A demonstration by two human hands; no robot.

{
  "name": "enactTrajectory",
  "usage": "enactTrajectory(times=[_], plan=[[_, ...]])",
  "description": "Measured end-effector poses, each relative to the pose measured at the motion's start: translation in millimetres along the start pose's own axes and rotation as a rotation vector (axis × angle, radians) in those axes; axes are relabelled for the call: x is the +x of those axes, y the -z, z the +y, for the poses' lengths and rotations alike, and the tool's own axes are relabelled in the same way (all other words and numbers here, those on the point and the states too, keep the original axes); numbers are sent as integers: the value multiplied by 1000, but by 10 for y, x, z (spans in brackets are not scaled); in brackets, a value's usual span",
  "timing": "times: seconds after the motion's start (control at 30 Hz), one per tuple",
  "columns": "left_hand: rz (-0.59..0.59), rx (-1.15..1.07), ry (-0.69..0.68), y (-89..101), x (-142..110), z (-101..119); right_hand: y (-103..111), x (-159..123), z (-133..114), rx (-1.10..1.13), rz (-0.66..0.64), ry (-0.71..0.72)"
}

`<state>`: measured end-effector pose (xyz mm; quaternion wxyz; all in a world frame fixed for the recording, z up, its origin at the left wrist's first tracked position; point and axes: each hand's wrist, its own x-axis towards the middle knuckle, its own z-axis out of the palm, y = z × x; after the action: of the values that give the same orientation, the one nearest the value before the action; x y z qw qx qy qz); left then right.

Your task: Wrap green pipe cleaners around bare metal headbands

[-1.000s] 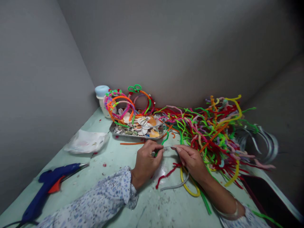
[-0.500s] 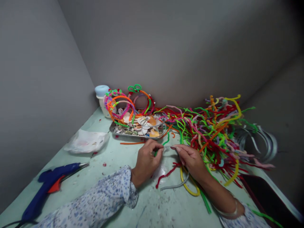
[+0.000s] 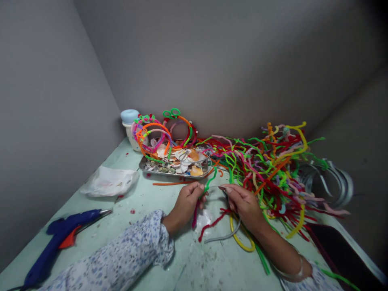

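Green pipe cleaner (image 3: 209, 184): at the left hand's (image 3: 188, 204) fingertips, in front of the shell tray (image 3: 163, 175), tip rising free. We note the left hand closed in a pinch on it. A magenta strand (image 3: 194, 219) hangs below that hand; whether the two join, we cannot tell. The right hand (image 3: 245, 204) is curled just beside, thumb against forefinger; what it may hold is unclear. For good handling, we would pinch close to the bend, work it with light pressure, and keep the tails clear of the red strip (image 3: 214, 223) and grey strand (image 3: 222, 238) below.
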<state>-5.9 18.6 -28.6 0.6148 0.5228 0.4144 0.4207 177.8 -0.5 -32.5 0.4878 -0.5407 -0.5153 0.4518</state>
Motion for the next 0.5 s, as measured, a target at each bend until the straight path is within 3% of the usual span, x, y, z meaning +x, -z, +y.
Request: enactTrajectory(times=[0.27,0.5], plan=[[-79,-264,98,-4,0,9,1,10,54,68,13,49],[-224,-541,181,-26,-26,38,23,30,44,94,78,43]])
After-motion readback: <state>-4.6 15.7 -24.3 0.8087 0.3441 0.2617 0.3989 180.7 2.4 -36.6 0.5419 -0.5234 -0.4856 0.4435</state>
